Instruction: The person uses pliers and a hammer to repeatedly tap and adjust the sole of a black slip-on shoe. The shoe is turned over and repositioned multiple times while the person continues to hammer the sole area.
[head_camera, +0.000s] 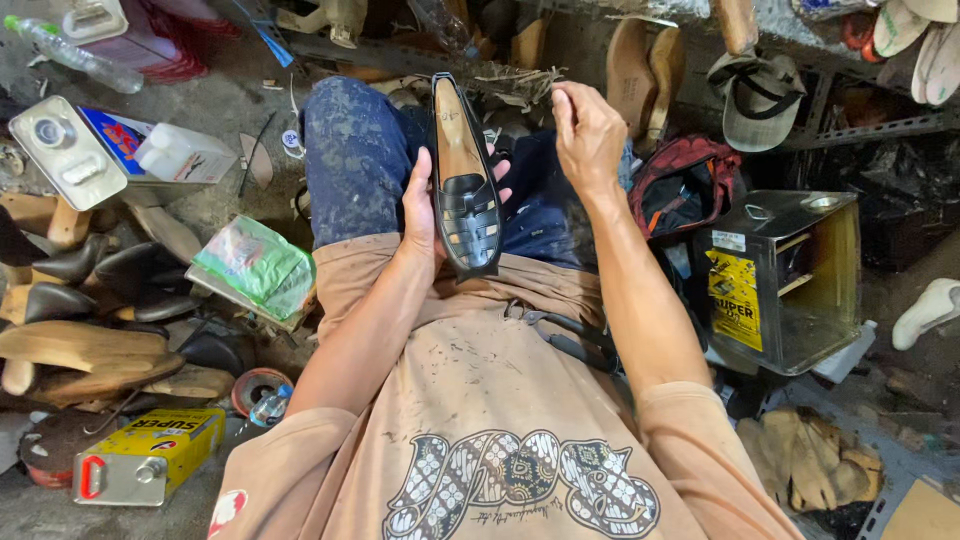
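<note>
Your left hand (425, 215) grips the black shoe (465, 185) upright over your lap; your right hand (585, 135), beside its heel, pinches closed, contents indiscernible. Inspection seems underway; the next move calls for steady support.

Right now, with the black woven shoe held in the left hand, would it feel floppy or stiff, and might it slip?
The shoe probably stays fairly stiff: it keeps its shape though the left hand grips only one side. Likely light, since one hand bears it. Its glossy upper might be slippery.
</note>
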